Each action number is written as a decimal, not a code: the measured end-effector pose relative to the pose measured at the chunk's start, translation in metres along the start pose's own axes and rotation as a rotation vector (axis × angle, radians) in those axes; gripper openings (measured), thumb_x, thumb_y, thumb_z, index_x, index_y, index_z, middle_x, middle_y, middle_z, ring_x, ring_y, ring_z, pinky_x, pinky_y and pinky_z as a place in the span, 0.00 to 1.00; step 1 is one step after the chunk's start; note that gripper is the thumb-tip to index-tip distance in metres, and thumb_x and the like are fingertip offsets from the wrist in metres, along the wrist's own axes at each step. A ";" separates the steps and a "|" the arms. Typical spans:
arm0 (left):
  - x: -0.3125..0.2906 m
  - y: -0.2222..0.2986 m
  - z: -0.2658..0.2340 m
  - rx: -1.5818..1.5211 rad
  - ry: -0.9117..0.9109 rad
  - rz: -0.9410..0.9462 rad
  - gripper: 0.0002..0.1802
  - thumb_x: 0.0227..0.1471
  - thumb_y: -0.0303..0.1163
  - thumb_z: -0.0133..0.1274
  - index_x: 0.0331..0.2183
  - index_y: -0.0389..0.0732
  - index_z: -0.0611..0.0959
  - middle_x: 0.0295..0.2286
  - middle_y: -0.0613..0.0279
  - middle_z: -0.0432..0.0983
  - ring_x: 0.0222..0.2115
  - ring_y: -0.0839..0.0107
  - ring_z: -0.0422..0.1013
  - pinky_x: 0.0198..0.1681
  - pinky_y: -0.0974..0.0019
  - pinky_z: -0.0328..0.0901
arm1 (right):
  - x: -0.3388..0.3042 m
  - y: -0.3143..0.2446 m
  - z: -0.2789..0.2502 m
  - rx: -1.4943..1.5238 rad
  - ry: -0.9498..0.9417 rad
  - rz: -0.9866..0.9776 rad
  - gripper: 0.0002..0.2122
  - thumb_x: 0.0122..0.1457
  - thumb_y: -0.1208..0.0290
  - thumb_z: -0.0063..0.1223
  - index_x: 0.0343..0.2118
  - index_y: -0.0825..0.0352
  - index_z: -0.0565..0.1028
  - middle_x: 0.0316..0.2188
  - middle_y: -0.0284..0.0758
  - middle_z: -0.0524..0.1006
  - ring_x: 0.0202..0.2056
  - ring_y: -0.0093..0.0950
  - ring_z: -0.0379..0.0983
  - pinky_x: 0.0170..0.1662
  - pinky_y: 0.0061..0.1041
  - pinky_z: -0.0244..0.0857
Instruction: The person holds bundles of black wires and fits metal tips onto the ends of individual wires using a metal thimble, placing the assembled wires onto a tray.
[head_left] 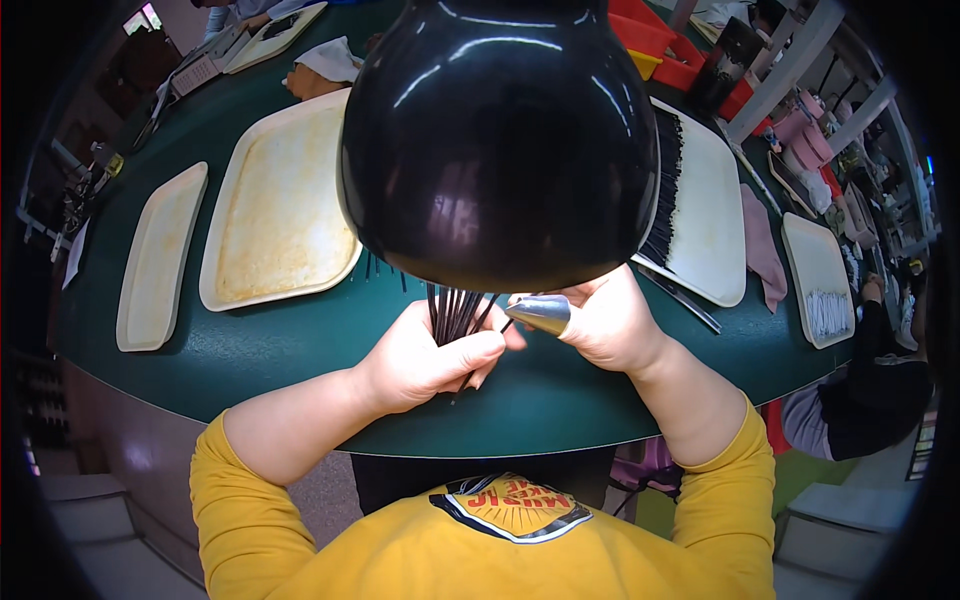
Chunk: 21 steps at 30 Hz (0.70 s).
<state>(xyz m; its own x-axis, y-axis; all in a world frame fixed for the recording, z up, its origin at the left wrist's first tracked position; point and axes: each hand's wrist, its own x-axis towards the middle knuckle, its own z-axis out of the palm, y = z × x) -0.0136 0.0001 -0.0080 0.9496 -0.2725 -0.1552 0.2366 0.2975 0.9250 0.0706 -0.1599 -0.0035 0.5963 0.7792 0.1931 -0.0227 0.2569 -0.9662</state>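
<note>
Both hands meet over the green table (250,360): the left hand (425,365) is clenched around a bundle of thin black sticks (455,312) held upright, while the right hand (600,320), wearing a metal thimble (540,313), pinches one stick's tip. A black lamp shade (500,140) hangs just above, with cream trays (275,200) beyond it.

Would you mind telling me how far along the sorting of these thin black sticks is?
Done: a row of black sticks lies on the right tray. In hand: the left hand grips a bundle of sticks; the right hand, wearing a metal thimble, touches it. Left: that bundle; the large middle tray holds none.
</note>
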 end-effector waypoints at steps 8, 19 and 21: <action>-0.003 -0.006 -0.005 -0.025 -0.058 0.007 0.10 0.49 0.33 0.42 0.24 0.36 0.72 0.11 0.66 0.63 0.10 0.83 0.57 0.13 0.81 0.51 | -0.002 0.001 0.003 -0.039 0.037 0.004 0.05 0.44 0.78 0.51 0.25 0.71 0.69 0.24 0.31 0.69 0.28 0.17 0.66 0.34 0.15 0.60; -0.005 -0.004 0.002 -0.120 -0.037 0.056 0.10 0.51 0.30 0.35 0.24 0.36 0.68 0.08 0.65 0.61 0.07 0.81 0.58 0.11 0.80 0.54 | 0.001 0.007 -0.005 0.032 0.253 -0.254 0.05 0.50 0.76 0.41 0.28 0.73 0.66 0.25 0.36 0.70 0.28 0.19 0.67 0.33 0.15 0.62; -0.009 -0.002 0.004 -0.004 0.016 0.064 0.09 0.51 0.29 0.36 0.24 0.36 0.68 0.08 0.66 0.61 0.08 0.82 0.58 0.11 0.80 0.54 | -0.001 0.001 -0.001 -0.015 0.210 -0.256 0.05 0.50 0.77 0.41 0.29 0.73 0.66 0.25 0.36 0.70 0.28 0.19 0.68 0.33 0.16 0.62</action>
<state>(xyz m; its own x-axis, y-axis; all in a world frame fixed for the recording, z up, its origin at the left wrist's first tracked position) -0.0237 -0.0016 -0.0073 0.9659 -0.2382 -0.1017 0.1765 0.3177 0.9316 0.0707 -0.1606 -0.0048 0.7335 0.5554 0.3918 0.1600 0.4192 -0.8937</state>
